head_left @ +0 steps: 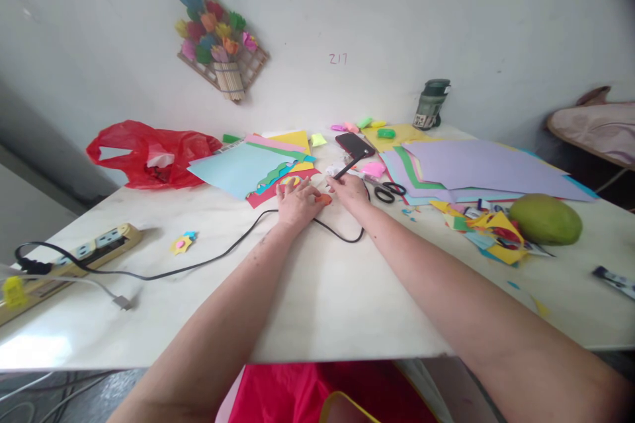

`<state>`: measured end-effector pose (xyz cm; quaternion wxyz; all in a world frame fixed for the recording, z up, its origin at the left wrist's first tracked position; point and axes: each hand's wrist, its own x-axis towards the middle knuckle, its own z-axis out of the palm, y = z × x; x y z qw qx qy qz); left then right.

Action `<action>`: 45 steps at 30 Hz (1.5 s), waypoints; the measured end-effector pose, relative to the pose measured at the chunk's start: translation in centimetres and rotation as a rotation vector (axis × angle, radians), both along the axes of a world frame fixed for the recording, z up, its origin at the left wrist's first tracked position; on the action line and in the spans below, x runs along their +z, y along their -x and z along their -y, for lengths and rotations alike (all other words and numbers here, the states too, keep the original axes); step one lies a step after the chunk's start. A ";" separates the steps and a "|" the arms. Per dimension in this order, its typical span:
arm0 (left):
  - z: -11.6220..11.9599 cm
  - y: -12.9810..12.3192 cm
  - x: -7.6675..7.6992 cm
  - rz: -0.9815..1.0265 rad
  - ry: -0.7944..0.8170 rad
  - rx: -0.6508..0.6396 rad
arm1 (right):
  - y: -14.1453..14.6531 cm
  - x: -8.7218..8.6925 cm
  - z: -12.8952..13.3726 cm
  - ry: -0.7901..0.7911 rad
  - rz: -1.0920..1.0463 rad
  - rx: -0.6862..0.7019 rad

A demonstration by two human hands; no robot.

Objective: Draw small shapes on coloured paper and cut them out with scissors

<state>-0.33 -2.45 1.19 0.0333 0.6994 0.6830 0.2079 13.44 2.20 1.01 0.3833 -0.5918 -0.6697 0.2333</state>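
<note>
My left hand (298, 205) lies low over the table, its fingertips pressed on a small orange piece (323, 199). Just to its right, my right hand (348, 189) is closed around a black pen-like tool (351, 165), which slants up and to the right. A black cable (238, 246) passes beneath my hands. Beyond my left hand lie a red sheet (260, 197) and a wavy green paper strip (272, 175). Black-handled scissors (389, 192) rest to the right of my right hand, near a pink lump (374, 169).
A power strip (84, 254) and red plastic bag (149, 152) are on the left. Coloured sheets (471, 165), paper scraps (496, 231) and a green fruit (546, 219) lie right. A phone (353, 145) and bottle (431, 106) stand farther back.
</note>
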 end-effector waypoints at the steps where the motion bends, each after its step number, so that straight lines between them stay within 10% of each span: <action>1: 0.0 0.0 0.0 0.002 -0.002 -0.006 | 0.0 0.0 0.0 -0.005 -0.001 0.002; 45: -0.3 0.5 -0.2 0.099 0.018 -0.030 | 0.0 -0.5 -0.3 -0.007 0.058 0.016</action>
